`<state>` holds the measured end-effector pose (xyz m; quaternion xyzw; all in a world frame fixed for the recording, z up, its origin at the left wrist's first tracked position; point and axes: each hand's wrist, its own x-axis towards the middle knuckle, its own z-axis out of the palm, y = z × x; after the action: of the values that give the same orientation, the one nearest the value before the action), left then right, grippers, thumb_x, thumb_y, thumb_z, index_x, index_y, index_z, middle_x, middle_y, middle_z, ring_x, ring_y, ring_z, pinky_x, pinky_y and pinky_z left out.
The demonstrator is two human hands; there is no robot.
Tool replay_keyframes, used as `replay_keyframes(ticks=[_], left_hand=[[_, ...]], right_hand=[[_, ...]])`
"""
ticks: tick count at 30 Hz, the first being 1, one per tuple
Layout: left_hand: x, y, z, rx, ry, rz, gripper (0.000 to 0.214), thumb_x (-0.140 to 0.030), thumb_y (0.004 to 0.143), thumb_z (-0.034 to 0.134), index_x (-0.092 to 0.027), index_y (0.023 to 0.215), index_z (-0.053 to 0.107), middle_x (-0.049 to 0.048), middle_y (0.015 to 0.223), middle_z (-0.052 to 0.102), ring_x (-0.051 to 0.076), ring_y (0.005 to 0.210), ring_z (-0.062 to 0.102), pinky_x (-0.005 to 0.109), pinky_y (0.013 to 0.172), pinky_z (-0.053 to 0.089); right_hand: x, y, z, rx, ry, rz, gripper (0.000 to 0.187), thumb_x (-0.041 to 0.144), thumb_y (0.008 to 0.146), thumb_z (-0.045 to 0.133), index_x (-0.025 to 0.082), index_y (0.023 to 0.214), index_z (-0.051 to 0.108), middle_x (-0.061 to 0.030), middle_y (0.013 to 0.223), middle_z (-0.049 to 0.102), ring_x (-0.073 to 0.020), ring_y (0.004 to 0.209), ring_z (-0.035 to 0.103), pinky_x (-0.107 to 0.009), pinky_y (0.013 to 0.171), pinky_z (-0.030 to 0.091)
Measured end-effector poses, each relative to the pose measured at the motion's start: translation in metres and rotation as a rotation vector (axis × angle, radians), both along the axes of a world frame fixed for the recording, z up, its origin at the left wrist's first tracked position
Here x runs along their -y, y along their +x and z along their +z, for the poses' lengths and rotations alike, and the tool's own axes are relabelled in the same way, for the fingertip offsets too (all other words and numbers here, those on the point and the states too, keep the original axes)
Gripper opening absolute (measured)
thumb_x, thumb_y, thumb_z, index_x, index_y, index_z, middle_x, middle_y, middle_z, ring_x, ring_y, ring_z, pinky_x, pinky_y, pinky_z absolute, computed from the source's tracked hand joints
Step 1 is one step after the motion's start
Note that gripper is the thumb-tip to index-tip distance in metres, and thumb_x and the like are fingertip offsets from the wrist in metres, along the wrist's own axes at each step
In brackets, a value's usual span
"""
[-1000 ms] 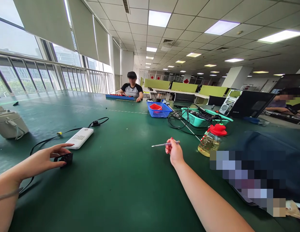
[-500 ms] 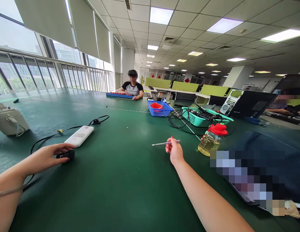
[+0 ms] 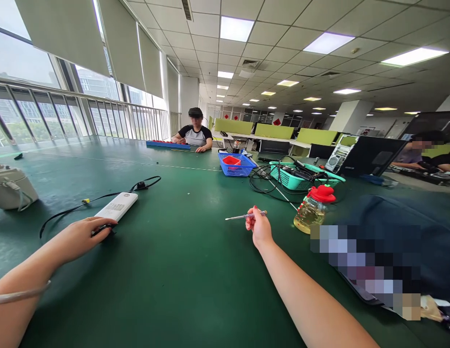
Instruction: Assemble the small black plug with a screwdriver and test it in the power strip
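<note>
My right hand [image 3: 260, 228] is closed around the clear handle of a slim screwdriver [image 3: 239, 217]. Its metal shaft points left above the green table. On the left, my left hand [image 3: 85, 237] has its fingers round a small black object [image 3: 105, 232], mostly covered by the hand, so its kind cannot be made out. Just beyond those fingers lies a white power bank [image 3: 118, 205]. A black cord [image 3: 65, 211] with a yellow band runs beside it, ending in a loop past the power bank's far end.
A jar with a red lid [image 3: 312, 210] stands right of my right hand. Behind are a blue basket [image 3: 236, 169] and a teal basket [image 3: 290, 179] with cables. A beige case [image 3: 12, 188] sits far left, a dark bag [image 3: 399, 237] right. Another person [image 3: 196, 133] sits opposite.
My left hand has moved slightly right and its fingers now cover more of the black object. The right hand with the screwdriver stays almost where it was. The view has shifted a little.
</note>
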<state>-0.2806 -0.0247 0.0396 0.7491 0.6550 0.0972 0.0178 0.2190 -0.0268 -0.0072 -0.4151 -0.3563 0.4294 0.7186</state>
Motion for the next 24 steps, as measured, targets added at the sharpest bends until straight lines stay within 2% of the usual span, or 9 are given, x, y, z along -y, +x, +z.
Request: replay_keyframes(ticks=[2, 5, 9, 12, 16, 19, 24], left_hand=[[-0.003, -0.002, -0.005, -0.005, -0.006, -0.016, 0.059, -0.053, 0.080, 0.036, -0.022, 0.120, 0.065, 0.0095, 0.125, 0.064, 0.030, 0.107, 0.063, 0.038, 0.093, 0.047], [-0.008, -0.003, -0.013, -0.011, -0.018, -0.062, 0.058, -0.048, 0.083, 0.030, -0.019, 0.123, 0.060, 0.0125, 0.123, 0.063, 0.029, 0.108, 0.062, 0.040, 0.095, 0.046], [-0.013, -0.003, -0.022, -0.010, -0.004, -0.111, 0.050, -0.044, 0.085, 0.030, -0.017, 0.114, 0.060, 0.0148, 0.111, 0.066, 0.029, 0.099, 0.065, 0.041, 0.090, 0.048], [-0.014, -0.002, -0.024, -0.002, 0.024, -0.126, 0.048, -0.050, 0.082, 0.035, -0.019, 0.109, 0.059, 0.0151, 0.111, 0.065, 0.030, 0.093, 0.065, 0.043, 0.087, 0.048], [-0.010, 0.002, -0.020, -0.009, 0.031, -0.097, 0.052, -0.058, 0.078, 0.040, -0.020, 0.108, 0.058, 0.0151, 0.113, 0.063, 0.031, 0.092, 0.064, 0.045, 0.088, 0.048], [-0.005, 0.007, -0.012, -0.005, 0.031, -0.103, 0.054, -0.061, 0.079, 0.041, -0.020, 0.109, 0.060, 0.0152, 0.121, 0.060, 0.033, 0.100, 0.063, 0.045, 0.091, 0.047], [-0.001, 0.014, -0.003, 0.068, 0.074, -0.172, 0.052, -0.057, 0.086, 0.032, -0.021, 0.111, 0.061, 0.0129, 0.125, 0.058, 0.030, 0.111, 0.058, 0.042, 0.098, 0.044]], right_hand=[[0.000, 0.000, 0.000, -0.005, 0.003, 0.000, 0.044, 0.061, 0.070, 0.070, 0.020, 0.064, 0.055, 0.0050, 0.046, 0.049, -0.0079, 0.037, 0.042, -0.021, 0.034, 0.032], [0.000, -0.001, 0.001, -0.010, 0.005, 0.006, 0.045, 0.062, 0.069, 0.070, 0.020, 0.063, 0.055, 0.0051, 0.046, 0.048, -0.0076, 0.037, 0.041, -0.020, 0.034, 0.032], [0.001, -0.001, 0.002, -0.009, 0.005, 0.017, 0.043, 0.060, 0.071, 0.070, 0.020, 0.064, 0.055, 0.0051, 0.046, 0.049, -0.0077, 0.037, 0.042, -0.021, 0.034, 0.032], [0.001, -0.001, 0.002, -0.007, 0.006, 0.018, 0.042, 0.059, 0.071, 0.070, 0.020, 0.065, 0.055, 0.0050, 0.046, 0.049, -0.0084, 0.036, 0.042, -0.021, 0.033, 0.032], [0.000, -0.001, 0.001, -0.011, 0.011, 0.012, 0.043, 0.060, 0.070, 0.070, 0.021, 0.064, 0.055, 0.0051, 0.045, 0.049, -0.0083, 0.036, 0.041, -0.021, 0.033, 0.032], [-0.001, -0.001, 0.000, -0.015, 0.015, 0.012, 0.043, 0.060, 0.070, 0.070, 0.021, 0.064, 0.055, 0.0051, 0.045, 0.048, -0.0084, 0.036, 0.041, -0.021, 0.033, 0.032], [-0.001, -0.001, 0.001, -0.023, 0.022, 0.022, 0.044, 0.061, 0.070, 0.069, 0.020, 0.065, 0.055, 0.0051, 0.046, 0.049, -0.0082, 0.036, 0.042, -0.021, 0.033, 0.032]])
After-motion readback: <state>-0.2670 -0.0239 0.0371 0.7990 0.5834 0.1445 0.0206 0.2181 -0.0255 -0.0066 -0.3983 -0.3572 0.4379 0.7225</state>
